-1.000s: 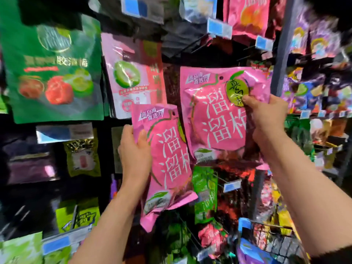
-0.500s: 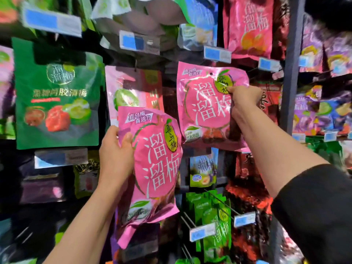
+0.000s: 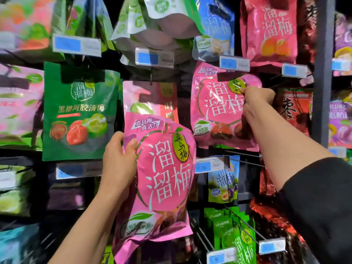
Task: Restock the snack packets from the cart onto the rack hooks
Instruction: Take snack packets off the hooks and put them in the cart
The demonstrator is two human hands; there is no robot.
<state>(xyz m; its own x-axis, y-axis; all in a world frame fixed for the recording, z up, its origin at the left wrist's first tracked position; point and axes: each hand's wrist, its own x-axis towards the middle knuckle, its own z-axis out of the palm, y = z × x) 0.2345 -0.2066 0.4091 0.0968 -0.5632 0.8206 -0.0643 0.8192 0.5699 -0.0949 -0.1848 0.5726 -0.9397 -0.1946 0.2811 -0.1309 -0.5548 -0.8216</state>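
- The right hand [image 3: 257,101] has its fingers curled on the upper right corner of a pink packet [image 3: 219,107], pinching it by the green badge; the packet's top edge sits just under a blue price tag [image 3: 234,63], up at hook level.
- Whether its hanging hole is already over the hook cannot be told: the hook is hidden behind the packet top, above the fingers. By my reading this packet is mid-hang, nearly placed.
- The left hand [image 3: 119,161] grips a second pink packet [image 3: 162,178] by its left edge, thumb on the front face and the other fingers wrapped behind it. It hangs free in front of the rack, below and left of the right-hand fingers.
- That second packet is left to hang; the cart is out of view, so how many more wait cannot be judged.
- Both packets look alike: glossy pink pouches with large white characters, an oval green badge near the top right and a clear window low down showing dark fruit. The held one is creased and bulges softly.
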